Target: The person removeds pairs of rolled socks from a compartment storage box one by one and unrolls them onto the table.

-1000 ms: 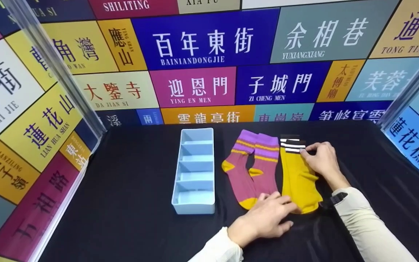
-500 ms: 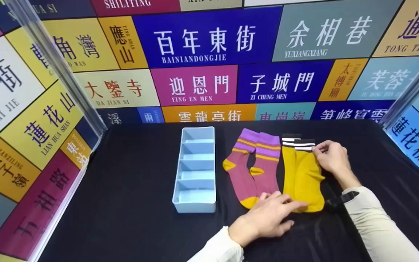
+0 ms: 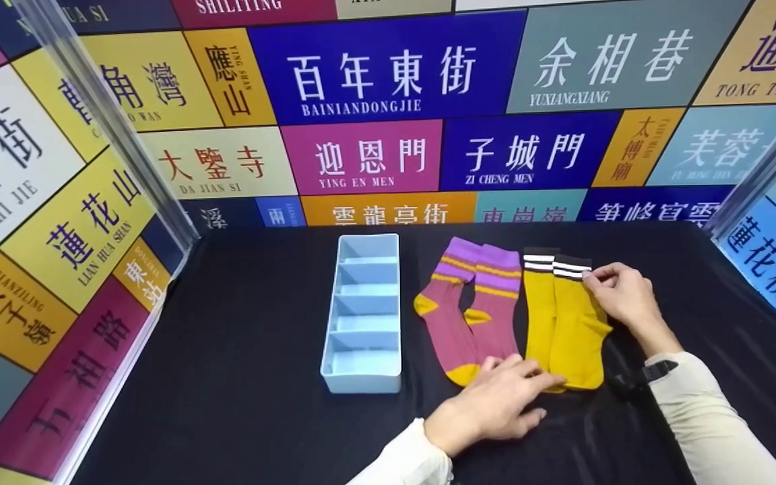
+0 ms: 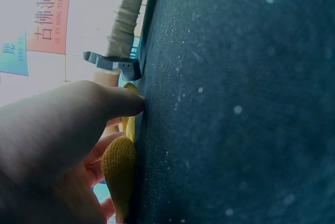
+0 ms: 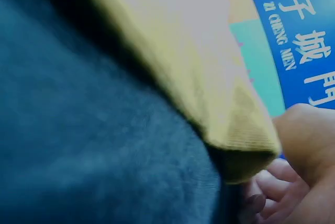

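Note:
Two yellow socks with black, white-striped cuffs lie side by side on the black cloth. My right hand pinches the right edge of the cuff of the right yellow sock. The left yellow sock lies against it. My left hand rests low over the toes, its forefinger stretched across the yellow toe ends and other fingers over a mauve toe. In the left wrist view, a yellow toe shows beside the fingers. A yellow heel fills much of the right wrist view, near the right hand.
Left of the yellow pair lie two mauve socks with purple cuffs and yellow stripes, overlapping. Further left stands a light blue box with several compartments in a row. Printed panels wall the black cloth at the back and sides.
My right hand has drawn the right yellow sock to the right, so it now lies beside the other instead of overlapping it. The left hand has stayed nearly still.

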The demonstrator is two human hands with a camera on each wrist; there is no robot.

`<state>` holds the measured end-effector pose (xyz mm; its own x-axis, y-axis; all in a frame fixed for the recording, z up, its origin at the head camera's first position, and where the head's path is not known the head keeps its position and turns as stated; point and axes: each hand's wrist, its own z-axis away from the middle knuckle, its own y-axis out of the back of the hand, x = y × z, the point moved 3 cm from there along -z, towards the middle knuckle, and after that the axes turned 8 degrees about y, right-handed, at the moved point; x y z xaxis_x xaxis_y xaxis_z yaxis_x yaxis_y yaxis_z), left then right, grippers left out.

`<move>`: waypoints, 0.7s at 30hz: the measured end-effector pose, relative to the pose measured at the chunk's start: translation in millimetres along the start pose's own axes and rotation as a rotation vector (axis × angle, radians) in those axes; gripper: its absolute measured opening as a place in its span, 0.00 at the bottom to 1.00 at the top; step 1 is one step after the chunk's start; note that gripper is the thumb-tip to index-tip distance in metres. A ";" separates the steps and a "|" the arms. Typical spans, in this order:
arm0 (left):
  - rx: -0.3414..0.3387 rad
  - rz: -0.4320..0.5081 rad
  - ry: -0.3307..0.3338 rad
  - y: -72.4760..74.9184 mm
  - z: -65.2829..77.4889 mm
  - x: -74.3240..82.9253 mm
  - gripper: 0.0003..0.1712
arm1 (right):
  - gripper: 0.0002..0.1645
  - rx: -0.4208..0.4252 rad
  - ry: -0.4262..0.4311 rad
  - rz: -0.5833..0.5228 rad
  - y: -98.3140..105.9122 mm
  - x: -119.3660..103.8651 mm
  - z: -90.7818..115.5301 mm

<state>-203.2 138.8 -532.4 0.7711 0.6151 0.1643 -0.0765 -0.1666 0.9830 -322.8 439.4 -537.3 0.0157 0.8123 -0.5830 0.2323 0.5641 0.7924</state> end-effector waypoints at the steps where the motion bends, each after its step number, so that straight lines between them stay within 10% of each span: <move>1: 0.000 -0.001 -0.001 -0.2 -0.1 0.3 0.33 | 0.33 -0.035 -0.005 -0.003 1.2 -0.7 2.8; 10: -0.021 0.024 0.007 2.2 0.3 0.6 0.39 | 0.51 -0.272 -0.010 -0.061 14.2 -4.8 31.1; 21: -0.042 0.029 0.020 -0.6 -0.3 0.7 0.41 | 0.33 -0.176 0.030 -0.055 31.7 20.8 43.6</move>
<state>-202.8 139.6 -532.8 0.7553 0.6259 0.1943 -0.1256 -0.1528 0.9802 -272.7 467.7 -532.2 -0.0222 0.7821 -0.6228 0.0582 0.6229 0.7802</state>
